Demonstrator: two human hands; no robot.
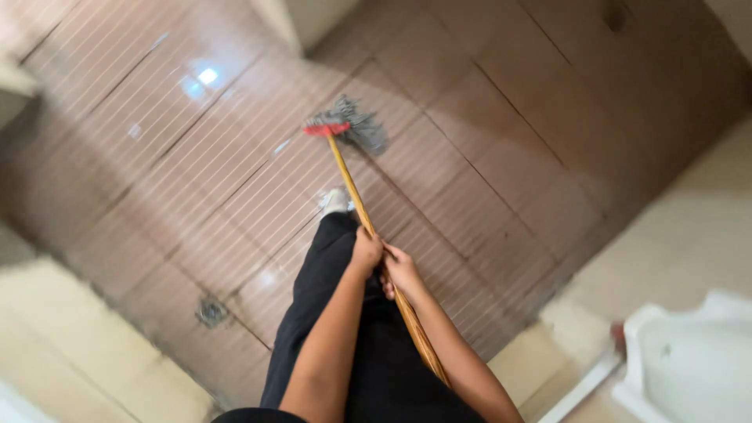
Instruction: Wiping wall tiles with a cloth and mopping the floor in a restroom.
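Mopping in hand: left hand (366,251) and right hand (400,270) both clamped on the mop (356,200) handle, its head on the floor (509,141) ahead; next stroke needs a pull back.

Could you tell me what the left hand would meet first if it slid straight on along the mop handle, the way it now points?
Probably the red mop head clamp: the left hand grips the wooden handle, whose shaft looks bare up to there.

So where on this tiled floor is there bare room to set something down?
Bare brown tiled floor lies right of the grey string mop head, and another patch between mop head and round metal floor drain. It is crowded where both hands, left and right, grip the yellow wooden mop handle over the black trouser leg.
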